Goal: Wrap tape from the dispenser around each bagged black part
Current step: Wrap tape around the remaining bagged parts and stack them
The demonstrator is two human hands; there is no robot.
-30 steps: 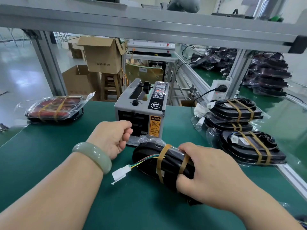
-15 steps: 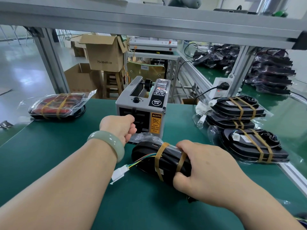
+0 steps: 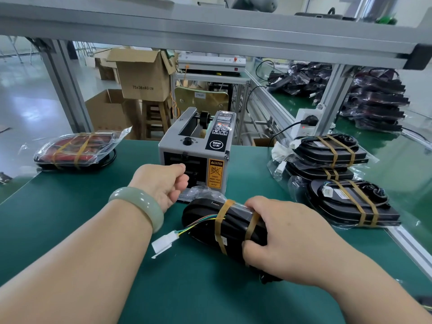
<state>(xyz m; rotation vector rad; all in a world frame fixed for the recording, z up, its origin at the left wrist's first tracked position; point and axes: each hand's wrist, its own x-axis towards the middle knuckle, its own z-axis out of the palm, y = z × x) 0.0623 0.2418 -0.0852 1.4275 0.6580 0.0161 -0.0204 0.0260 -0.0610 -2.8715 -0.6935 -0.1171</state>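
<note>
Bench: dark green mat (image 3: 70, 218), matte and smooth, edged on the right by an aluminium rail. Grey aluminium frame (image 3: 210, 26) overhead, with slanted uprights. Behind it a glossy pale floor, open cardboard boxes (image 3: 142, 76) and a wooden stool (image 3: 155, 118). A second green bench at far right carries heaps of black bagged parts (image 3: 374, 101).

Tape dispenser (image 3: 198, 150): boxy grey metal, black knob on top, orange caution label on the front, standing mid-bench.

Bagged black part (image 3: 205, 218): long, rounded, glossy plastic in a clear crinkled bag, lying on the mat just in front of the dispenser. Two bands of tan tape cross it. Thin coloured wires lead out to a white connector (image 3: 163, 243) on the mat.

Right hand (image 3: 280, 239): fingers curled round the part's right end, holding it.

Left hand (image 3: 161, 183): fingers curled tight at the dispenser's front slot. Whether they pinch tape, cannot tell. Pale green bracelet (image 3: 138, 206) on the wrist.

Right side: a stack of taped parts (image 3: 339, 178), each with two tan bands. Far left: a red bagged part (image 3: 74, 148), also taped.
</note>
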